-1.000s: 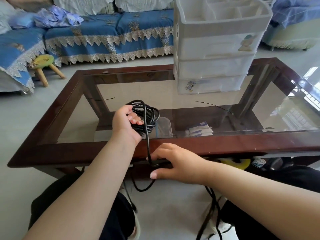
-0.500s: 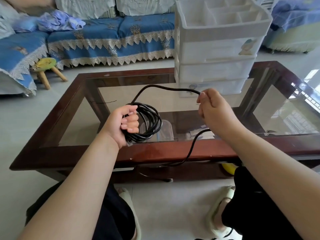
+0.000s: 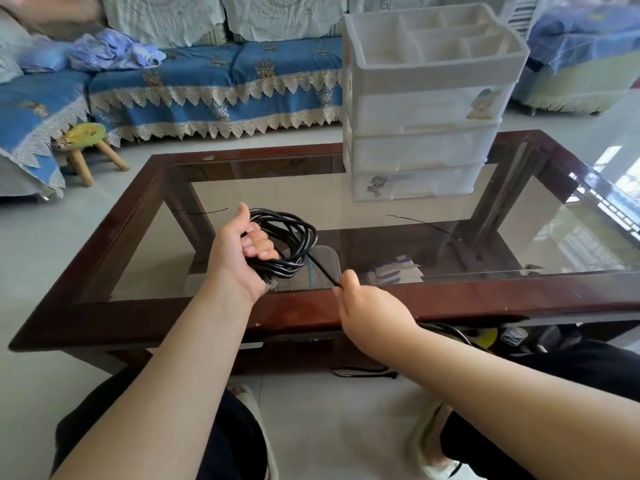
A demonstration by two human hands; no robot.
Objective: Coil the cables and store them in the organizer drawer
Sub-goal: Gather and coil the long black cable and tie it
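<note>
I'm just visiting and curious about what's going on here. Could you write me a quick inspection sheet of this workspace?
Surface: glass-topped table with dark wood frame.
Job's things: white organizer at the table's far side, drawers shut; black cable coil.
Clutter: two thin ties on the glass; items on the shelf beneath.
Hands: left hand grips the coil; right hand pinches the loose strand.
Cables: more black cable trails on the floor.
Surroundings: blue sofa, small stool.

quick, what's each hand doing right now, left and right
Left hand: closed around the coiled black cable, held above the glass table.
Right hand: closed, pinching the cable's loose strand running from the coil.
</note>
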